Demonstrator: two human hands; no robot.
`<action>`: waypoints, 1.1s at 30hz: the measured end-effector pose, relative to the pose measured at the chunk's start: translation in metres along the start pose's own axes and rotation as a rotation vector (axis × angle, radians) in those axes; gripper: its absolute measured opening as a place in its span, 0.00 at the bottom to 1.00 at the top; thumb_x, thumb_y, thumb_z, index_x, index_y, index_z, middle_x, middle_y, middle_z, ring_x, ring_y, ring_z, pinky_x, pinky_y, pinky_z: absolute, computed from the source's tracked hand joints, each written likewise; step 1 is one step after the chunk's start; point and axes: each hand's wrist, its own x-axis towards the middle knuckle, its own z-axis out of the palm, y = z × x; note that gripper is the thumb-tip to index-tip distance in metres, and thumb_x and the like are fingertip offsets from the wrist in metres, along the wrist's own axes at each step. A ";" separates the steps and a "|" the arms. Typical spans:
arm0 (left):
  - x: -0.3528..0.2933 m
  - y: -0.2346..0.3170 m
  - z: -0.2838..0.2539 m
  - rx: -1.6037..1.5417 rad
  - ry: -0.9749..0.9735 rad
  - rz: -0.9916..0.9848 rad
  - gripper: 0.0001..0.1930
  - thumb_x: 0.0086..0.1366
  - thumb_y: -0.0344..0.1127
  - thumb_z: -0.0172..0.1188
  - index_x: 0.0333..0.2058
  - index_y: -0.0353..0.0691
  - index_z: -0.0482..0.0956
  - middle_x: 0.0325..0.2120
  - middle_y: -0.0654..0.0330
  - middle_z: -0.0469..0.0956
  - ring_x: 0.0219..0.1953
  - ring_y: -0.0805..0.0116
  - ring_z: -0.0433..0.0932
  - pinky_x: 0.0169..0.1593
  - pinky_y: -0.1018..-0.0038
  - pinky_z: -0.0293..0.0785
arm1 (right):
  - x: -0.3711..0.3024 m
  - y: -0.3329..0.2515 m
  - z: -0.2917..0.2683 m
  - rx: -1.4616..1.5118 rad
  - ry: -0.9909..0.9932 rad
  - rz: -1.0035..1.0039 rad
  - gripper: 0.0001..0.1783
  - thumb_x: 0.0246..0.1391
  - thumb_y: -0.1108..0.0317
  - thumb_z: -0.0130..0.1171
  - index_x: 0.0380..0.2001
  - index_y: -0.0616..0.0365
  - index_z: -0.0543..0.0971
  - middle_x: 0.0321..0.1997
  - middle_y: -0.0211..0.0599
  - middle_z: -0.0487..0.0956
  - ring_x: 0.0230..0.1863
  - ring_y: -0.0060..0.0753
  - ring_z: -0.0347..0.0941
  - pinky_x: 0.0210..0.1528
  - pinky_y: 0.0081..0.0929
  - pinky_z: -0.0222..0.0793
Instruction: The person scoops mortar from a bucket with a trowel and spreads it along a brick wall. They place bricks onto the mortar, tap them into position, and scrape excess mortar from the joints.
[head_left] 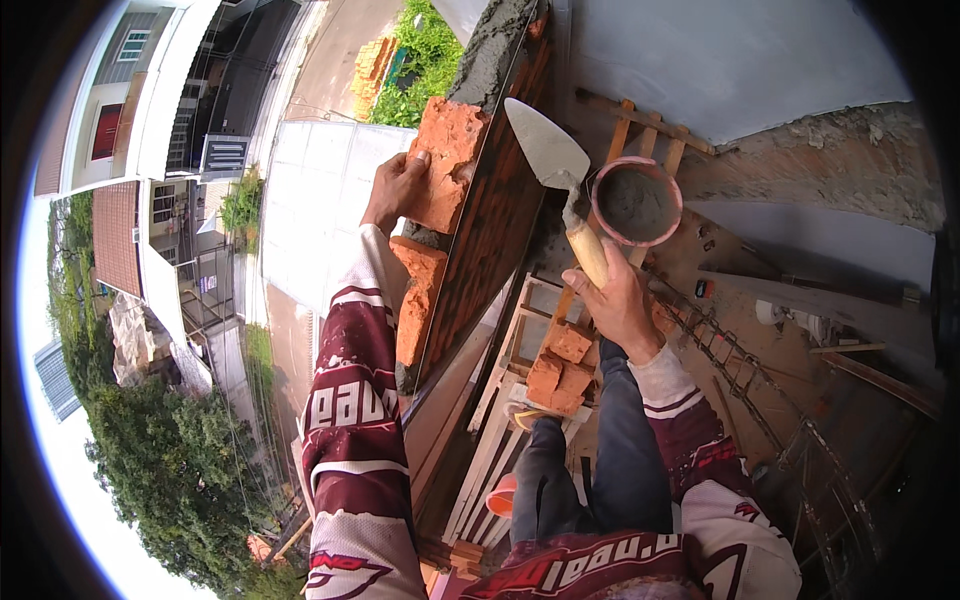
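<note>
My left hand (pixel 397 187) is closed on the outer edge of an orange brick (pixel 447 150), its thumb on the top face. That brick lies on the wall, and a strip of wet mortar (pixel 490 60) runs along the wall top beyond it. A second brick (pixel 417 290) sits on the wall nearer to me, apart from the first by a mortar-filled gap. In my right hand (pixel 620 308) is a trowel (pixel 547 143), gripped by its wooden handle. The blade points up and left, beside the wall, with mortar smeared near its neck.
A bucket of mortar (pixel 668 232) stands on a wooden frame right of the trowel. Loose bricks (pixel 560 375) are stacked on planks by my legs. Steel lattice bars (pixel 740 375) lie at the right. A taut string runs along the wall's inner edge. Outside, a street drops away at the left.
</note>
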 end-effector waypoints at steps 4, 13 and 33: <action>0.000 -0.002 0.000 -0.023 -0.006 0.041 0.25 0.71 0.53 0.61 0.42 0.29 0.81 0.30 0.63 0.79 0.31 0.76 0.73 0.35 0.75 0.72 | 0.079 -0.055 0.014 -0.126 0.120 -0.445 0.34 0.62 0.59 0.62 0.69 0.54 0.66 0.38 0.55 0.81 0.38 0.58 0.81 0.40 0.45 0.77; 0.001 -0.005 0.003 -0.039 0.041 0.047 0.24 0.71 0.54 0.60 0.35 0.34 0.81 0.25 0.69 0.73 0.27 0.79 0.67 0.29 0.75 0.64 | 0.154 -0.100 0.051 -0.635 -0.141 -0.460 0.33 0.61 0.58 0.59 0.70 0.40 0.68 0.32 0.53 0.80 0.31 0.59 0.81 0.35 0.51 0.78; 0.011 -0.016 0.004 0.099 0.034 0.018 0.30 0.70 0.58 0.60 0.44 0.29 0.84 0.34 0.57 0.83 0.37 0.70 0.79 0.43 0.69 0.76 | 0.113 -0.063 0.049 -0.257 0.253 -0.718 0.34 0.60 0.64 0.64 0.69 0.54 0.69 0.32 0.46 0.80 0.30 0.48 0.78 0.32 0.40 0.75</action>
